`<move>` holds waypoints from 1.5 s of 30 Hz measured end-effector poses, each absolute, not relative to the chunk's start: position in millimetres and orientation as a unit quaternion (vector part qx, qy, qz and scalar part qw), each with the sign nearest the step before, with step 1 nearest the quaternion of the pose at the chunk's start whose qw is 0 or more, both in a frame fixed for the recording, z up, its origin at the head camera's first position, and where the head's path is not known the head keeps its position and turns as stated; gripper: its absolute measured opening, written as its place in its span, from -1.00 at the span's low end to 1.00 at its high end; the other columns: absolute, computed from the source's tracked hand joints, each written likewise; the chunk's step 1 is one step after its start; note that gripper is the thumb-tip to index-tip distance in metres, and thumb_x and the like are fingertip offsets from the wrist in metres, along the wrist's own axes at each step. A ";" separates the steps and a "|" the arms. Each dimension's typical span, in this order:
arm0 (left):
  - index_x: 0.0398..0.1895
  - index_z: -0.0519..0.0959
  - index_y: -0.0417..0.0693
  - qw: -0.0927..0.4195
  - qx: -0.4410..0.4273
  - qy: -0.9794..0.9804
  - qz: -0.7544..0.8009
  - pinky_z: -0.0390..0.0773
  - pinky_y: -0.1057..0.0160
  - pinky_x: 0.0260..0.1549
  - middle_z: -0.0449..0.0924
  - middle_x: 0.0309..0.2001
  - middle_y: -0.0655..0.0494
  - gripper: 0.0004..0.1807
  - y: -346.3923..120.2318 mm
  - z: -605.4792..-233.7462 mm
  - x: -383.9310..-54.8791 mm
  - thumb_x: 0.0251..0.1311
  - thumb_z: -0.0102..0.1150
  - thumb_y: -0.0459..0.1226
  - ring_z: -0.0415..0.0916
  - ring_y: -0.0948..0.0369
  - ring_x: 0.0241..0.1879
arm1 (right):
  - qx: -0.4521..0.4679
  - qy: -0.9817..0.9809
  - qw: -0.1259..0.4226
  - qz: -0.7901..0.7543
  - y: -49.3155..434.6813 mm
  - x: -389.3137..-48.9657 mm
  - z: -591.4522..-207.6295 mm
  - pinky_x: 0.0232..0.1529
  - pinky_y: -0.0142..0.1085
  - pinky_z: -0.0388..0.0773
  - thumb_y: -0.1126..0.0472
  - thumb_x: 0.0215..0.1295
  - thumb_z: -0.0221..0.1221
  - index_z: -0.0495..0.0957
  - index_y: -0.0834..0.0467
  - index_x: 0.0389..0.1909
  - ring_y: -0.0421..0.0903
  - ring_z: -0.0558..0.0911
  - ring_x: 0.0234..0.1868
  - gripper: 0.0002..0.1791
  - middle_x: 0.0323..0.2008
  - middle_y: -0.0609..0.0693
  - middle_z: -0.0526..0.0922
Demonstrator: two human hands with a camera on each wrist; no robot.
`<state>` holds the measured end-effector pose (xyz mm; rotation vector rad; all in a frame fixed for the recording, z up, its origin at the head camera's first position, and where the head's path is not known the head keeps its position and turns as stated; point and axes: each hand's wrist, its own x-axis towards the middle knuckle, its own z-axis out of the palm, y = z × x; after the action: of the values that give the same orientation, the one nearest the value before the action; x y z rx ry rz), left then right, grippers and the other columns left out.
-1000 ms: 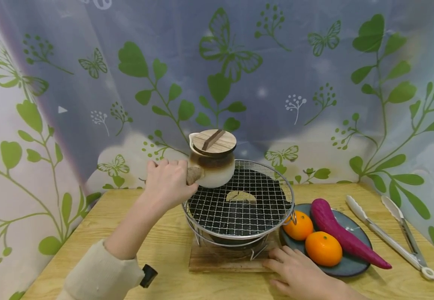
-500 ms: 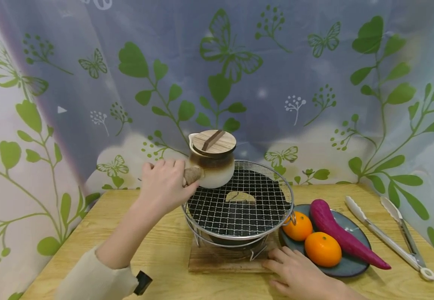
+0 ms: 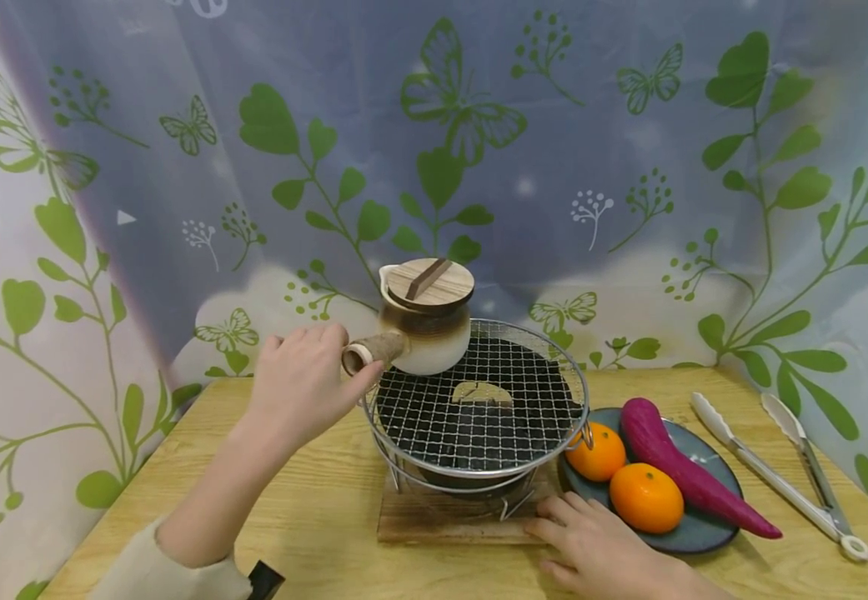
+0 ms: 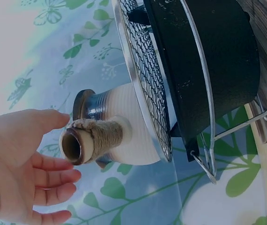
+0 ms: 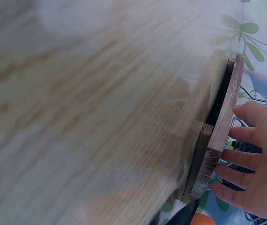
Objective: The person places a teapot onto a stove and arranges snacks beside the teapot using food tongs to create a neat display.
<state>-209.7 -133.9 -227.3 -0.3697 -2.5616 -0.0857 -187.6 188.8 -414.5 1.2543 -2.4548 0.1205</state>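
Observation:
A white-and-brown side-handled teapot [image 3: 434,342] with a wooden lid [image 3: 430,283] stands at the back left of a round wire grill [image 3: 494,433]. Its twine-wrapped handle [image 4: 104,135] points toward my left hand [image 3: 300,379]. In the left wrist view that hand is beside the handle's end, fingers spread loosely and thumb tip close above it, gripping nothing. My right hand [image 3: 599,542] rests at the right front corner of the wooden board [image 3: 452,525] under the grill. The right wrist view shows its fingers [image 5: 239,159] relaxed along the board's edge.
Right of the grill, a dark blue plate [image 3: 704,537] bears two oranges [image 3: 647,498] and a purple sweet potato [image 3: 677,454]. Metal tongs [image 3: 786,492] lie farther right on the wooden table [image 3: 313,517]. A patterned curtain [image 3: 554,167] hangs close behind.
My left hand has let go of the teapot's handle and drawn back to the left, so the handle's end now shows. The teapot and right hand have stayed put.

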 end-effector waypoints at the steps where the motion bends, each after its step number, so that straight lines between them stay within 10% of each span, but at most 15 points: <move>1: -0.37 0.46 -0.14 0.281 -0.142 -0.948 -0.038 0.31 0.09 -0.42 0.47 -0.50 0.05 -0.57 -135.3 -228.4 -209.7 0.10 0.13 0.08 0.41 0.09 -0.48 | 0.446 -0.874 0.190 0.043 188.8 -187.6 -414.6 -0.24 -0.20 0.45 0.02 0.08 0.24 0.55 0.02 -0.09 -0.13 0.43 -0.20 -0.65 -0.15 -0.07 0.47; 9: -0.44 0.54 -0.21 0.339 -0.191 -0.917 -0.086 0.31 0.27 -0.71 0.55 -0.55 0.01 -0.81 -144.4 -242.6 -206.3 0.09 0.15 -0.23 0.36 0.17 -0.67 | 0.447 -0.874 0.185 0.044 189.1 -187.1 -414.7 -0.25 -0.21 0.45 0.02 0.08 0.24 0.55 0.02 -0.09 -0.14 0.42 -0.21 -0.65 -0.15 -0.08 0.46; 15: -0.60 0.43 -0.05 0.284 -0.186 -0.936 -0.090 0.20 0.29 -0.79 0.28 -0.71 0.22 -0.88 -150.7 -257.3 -197.8 0.05 0.05 -0.34 0.17 0.27 -0.72 | 0.449 -0.870 0.199 0.046 189.2 -186.8 -413.5 -0.26 -0.22 0.45 0.03 0.09 0.24 0.56 0.01 -0.11 -0.15 0.43 -0.24 -0.68 -0.17 -0.08 0.47; 45: -0.70 0.38 0.12 0.185 -0.376 -0.907 -0.022 0.38 0.27 -0.54 0.31 -0.62 0.34 -0.78 -159.4 -365.7 -210.2 -0.07 0.23 -0.23 0.37 0.28 -0.55 | 0.448 -0.871 0.190 0.068 188.9 -185.5 -407.0 -0.33 -0.30 0.46 0.06 0.11 0.24 0.58 0.01 -0.22 -0.22 0.41 -0.34 -0.78 -0.30 -0.17 0.42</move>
<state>-210.2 -159.4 -365.7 -1.0605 -2.5570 -0.0630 -185.5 188.9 -407.0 1.2591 -2.4470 0.1912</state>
